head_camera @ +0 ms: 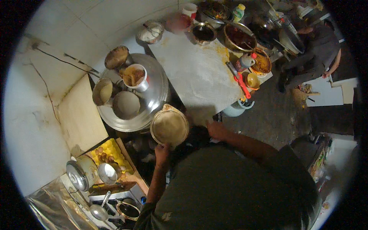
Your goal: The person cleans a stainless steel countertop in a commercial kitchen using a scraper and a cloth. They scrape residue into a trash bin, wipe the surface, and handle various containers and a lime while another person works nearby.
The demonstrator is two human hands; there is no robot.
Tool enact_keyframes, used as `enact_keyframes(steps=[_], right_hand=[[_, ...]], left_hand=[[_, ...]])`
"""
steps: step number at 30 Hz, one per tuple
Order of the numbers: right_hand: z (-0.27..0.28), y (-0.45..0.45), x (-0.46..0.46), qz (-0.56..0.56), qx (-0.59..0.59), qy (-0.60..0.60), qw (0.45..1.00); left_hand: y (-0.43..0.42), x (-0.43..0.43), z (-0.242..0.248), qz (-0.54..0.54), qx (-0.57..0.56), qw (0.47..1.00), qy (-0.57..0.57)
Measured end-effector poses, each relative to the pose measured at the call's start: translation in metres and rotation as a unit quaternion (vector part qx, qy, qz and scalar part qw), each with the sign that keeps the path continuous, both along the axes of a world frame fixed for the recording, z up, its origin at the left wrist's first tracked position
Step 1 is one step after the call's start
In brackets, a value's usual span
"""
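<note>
My left hand [163, 151] grips the near rim of a round, stained pan or lid [169, 126], which is held beside the large round metal lid [155, 95]. My right hand [215, 130] is at the near corner of the metal-topped table [195, 72]; its fingers are blurred and partly dark, and no object shows in them. On the large lid stand a white tub with brown contents [135, 76] and several metal pots, one of them a wide pot [126, 105].
Bowls of dark sauce [240, 36], a bottle with a red cap [244, 62] and a red-handled tool [243, 84] line the table's far side. Yellow egg trays [107, 149] and a stove with a skimmer [99, 212] are at lower left. Another person [316, 51] bends at upper right.
</note>
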State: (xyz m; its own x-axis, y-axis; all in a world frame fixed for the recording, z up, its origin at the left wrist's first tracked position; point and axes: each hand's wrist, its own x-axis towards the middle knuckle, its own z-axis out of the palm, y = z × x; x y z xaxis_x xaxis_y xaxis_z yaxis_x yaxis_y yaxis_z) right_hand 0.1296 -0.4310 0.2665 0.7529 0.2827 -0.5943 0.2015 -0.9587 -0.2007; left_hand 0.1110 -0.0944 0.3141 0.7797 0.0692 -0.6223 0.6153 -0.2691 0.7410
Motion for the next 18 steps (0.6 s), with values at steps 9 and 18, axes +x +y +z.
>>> enact_keyframes(steps=[9, 18], right_hand=[[-0.061, -0.057, -0.059, -0.18, 0.112, 0.124, 0.969], [-0.125, -0.088, -0.042, -0.618, 0.587, 0.356, 0.382]], left_hand=[[-0.019, 0.006, -0.024, 0.001, -0.066, 0.997, -0.048], [-0.003, -0.012, -0.075, -0.192, 0.111, 0.964, -0.149]])
